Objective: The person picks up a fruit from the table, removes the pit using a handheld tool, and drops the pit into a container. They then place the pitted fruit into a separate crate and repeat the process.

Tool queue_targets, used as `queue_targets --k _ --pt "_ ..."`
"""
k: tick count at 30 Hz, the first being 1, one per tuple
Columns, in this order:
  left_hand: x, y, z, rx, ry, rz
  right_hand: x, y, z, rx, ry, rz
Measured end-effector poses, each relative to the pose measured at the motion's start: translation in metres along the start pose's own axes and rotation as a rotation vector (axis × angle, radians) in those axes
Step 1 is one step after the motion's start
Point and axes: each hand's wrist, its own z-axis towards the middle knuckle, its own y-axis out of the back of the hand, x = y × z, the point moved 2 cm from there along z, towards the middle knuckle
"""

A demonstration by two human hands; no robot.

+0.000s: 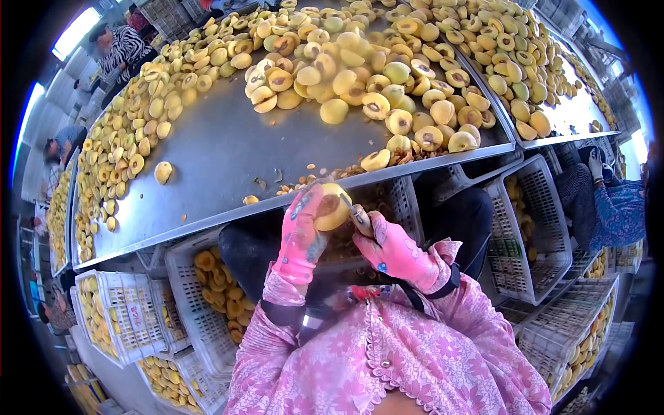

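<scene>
In my left hand [303,225], gloved in pink, I hold a yellow peach half [333,209] with its brown, cut centre facing right. My right hand [398,254], in a matching glove, is closed round the brown handle of a small pitting tool [360,218]. Its thin metal tip touches or nearly touches the cut face of the peach. Both hands are just in front of the steel table's [200,162] near edge. Loose peach pits and scraps [346,171] lie along that edge.
Many peach halves [335,111] are heaped across the table. White plastic crates [200,311] with peach halves stand to my left, and more crates [529,228] to my right. A person in a blue patterned top [618,214] sits at the right; other people are at the far left.
</scene>
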Motion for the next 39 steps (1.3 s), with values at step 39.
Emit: queue_targets --k 39 --pt "0.046 0.018 0.027 -0.203 -0.156 0.405 -0.060 -0.026 0.018 0.027 -0.077 -0.259"
